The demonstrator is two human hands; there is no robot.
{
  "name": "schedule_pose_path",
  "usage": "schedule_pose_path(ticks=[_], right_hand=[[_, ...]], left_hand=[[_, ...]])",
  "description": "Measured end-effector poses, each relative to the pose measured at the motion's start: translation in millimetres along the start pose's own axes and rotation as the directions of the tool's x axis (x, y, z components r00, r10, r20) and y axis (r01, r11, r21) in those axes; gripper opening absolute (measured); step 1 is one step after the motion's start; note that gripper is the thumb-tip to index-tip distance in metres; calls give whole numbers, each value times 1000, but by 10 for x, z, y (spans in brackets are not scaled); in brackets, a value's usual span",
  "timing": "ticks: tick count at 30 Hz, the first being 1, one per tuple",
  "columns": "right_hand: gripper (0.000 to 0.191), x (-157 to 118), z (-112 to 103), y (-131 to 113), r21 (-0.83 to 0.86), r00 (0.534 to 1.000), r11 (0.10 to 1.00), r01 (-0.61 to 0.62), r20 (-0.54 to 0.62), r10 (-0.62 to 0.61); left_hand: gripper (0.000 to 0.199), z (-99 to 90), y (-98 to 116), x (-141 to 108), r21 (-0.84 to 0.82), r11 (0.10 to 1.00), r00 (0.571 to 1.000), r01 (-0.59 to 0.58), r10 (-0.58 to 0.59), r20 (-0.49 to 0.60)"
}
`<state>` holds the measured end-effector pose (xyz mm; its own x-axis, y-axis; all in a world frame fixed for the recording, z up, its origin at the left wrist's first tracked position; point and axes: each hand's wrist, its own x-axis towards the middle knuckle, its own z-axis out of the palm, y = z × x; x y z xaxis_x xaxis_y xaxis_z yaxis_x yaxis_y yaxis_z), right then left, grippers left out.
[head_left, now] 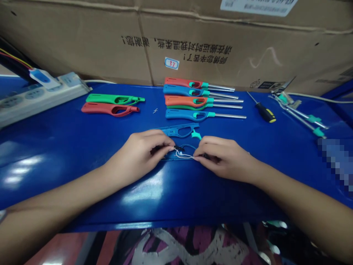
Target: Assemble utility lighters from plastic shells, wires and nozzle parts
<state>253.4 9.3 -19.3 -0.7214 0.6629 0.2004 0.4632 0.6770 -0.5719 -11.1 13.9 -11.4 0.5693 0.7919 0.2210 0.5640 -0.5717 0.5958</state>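
My left hand (pixel 150 149) pinches a small black part (pixel 179 148) that has thin white wires (pixel 183 157) running from it. Its kind is too small to make out. My right hand (pixel 220 156) is closed on the other end of the wires, at a dark piece mostly hidden by the fingers. Beneath both hands lies one blue lighter shell half (pixel 172 156), partly covered. Just behind it is a second blue shell half (pixel 180 131), and a turquoise trigger (pixel 196 135) rests beside that one.
Several long-nosed lighters (pixel 190 115) lie stacked behind my hands. Green (pixel 102 98) and red (pixel 99 109) lighter shells are at left, near tiny screws (pixel 155 110) and a power strip (pixel 35 94). A screwdriver (pixel 264 111) and metal tubes (pixel 300 116) lie right. A cardboard box (pixel 96 44) stands behind.
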Motion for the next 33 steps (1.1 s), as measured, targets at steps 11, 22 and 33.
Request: schedule_pose_path(ticks=[11, 22, 33], right_hand=[[18, 0, 60, -126, -115, 979, 976, -185, 61, 193], [12, -4, 124, -114, -132, 982, 973, -188, 7, 191], [10, 0, 78, -100, -75, 982, 979, -189, -12, 189]], left_hand=[[15, 24, 0, -8, -23, 999, 999, -25, 26, 33], [31, 25, 232, -149, 465, 873, 981, -146, 67, 182], [32, 31, 246, -160, 517, 831, 972, -207, 116, 203]])
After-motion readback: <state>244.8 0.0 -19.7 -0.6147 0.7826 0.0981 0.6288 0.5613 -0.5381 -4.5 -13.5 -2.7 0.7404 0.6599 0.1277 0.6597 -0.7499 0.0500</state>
